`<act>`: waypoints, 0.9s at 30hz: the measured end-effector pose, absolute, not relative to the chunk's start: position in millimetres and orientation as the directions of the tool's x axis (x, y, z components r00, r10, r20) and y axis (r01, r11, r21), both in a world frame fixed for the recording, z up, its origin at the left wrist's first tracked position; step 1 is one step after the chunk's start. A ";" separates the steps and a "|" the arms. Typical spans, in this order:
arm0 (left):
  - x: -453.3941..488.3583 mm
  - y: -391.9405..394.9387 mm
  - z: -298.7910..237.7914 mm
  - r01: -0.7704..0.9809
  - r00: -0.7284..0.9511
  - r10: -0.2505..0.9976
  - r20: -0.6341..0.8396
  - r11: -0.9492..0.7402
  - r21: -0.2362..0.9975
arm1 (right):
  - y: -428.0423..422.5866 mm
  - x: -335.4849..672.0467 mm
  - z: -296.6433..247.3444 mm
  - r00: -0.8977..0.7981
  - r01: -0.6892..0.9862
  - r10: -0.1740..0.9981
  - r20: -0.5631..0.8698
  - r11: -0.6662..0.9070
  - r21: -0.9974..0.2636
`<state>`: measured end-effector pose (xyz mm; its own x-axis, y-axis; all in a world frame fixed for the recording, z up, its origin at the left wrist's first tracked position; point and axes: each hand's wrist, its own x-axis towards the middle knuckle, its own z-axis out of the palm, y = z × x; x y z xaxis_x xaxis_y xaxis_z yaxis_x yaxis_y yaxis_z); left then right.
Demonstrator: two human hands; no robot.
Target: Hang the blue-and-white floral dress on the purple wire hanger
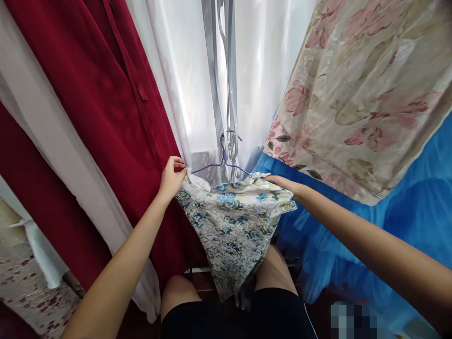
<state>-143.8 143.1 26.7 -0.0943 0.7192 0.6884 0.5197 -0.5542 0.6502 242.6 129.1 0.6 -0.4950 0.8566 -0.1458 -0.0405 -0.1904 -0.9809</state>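
Note:
A white dress with a blue and yellow floral print hangs on a thin purple hanger in front of me. My left hand pinches the dress at its left shoulder, by the hanger's left end. At the other shoulder, my right hand is partly behind the cloth, its fingers mostly hidden by the fabric they hold. The hanger's hook points up beside some hanging grey straps. Below, the dress narrows and drops between my knees.
Red cloth and a pale length of fabric hang at the left. A cream garment with pink flowers hangs at the right over blue tulle. White curtains form the backdrop.

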 end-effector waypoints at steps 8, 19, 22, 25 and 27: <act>-130.3 74.0 40.6 0.664 0.034 0.714 0.700 -0.539 0.517 | 60.9 306.8 -50.2 -0.371 -0.204 0.928 0.017 -0.064 -0.977; -90.9 71.8 52.4 0.823 0.165 0.702 0.693 -0.484 0.296 | 33.3 328.0 -61.1 -0.258 0.131 0.953 0.160 0.198 -0.971; -89.6 78.8 49.1 0.824 0.176 0.726 0.664 -0.478 0.305 | 44.1 316.7 -59.7 -0.208 0.122 0.949 0.238 0.266 -0.956; -87.4 83.0 47.0 0.808 0.192 0.696 0.692 -0.512 0.291 | 53.0 294.7 -56.6 -0.142 0.067 0.936 0.321 0.333 -0.941; -85.1 84.4 45.3 0.782 0.198 0.670 0.716 -0.548 0.297 | 56.5 284.1 -54.0 -0.028 0.032 0.922 0.386 0.387 -0.922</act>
<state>-85.1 84.4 45.3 0.1977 0.6700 0.7156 0.7819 -0.5481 0.2971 284.1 56.5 -54.0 -0.0280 0.9221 0.3860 0.0322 0.3868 -0.9216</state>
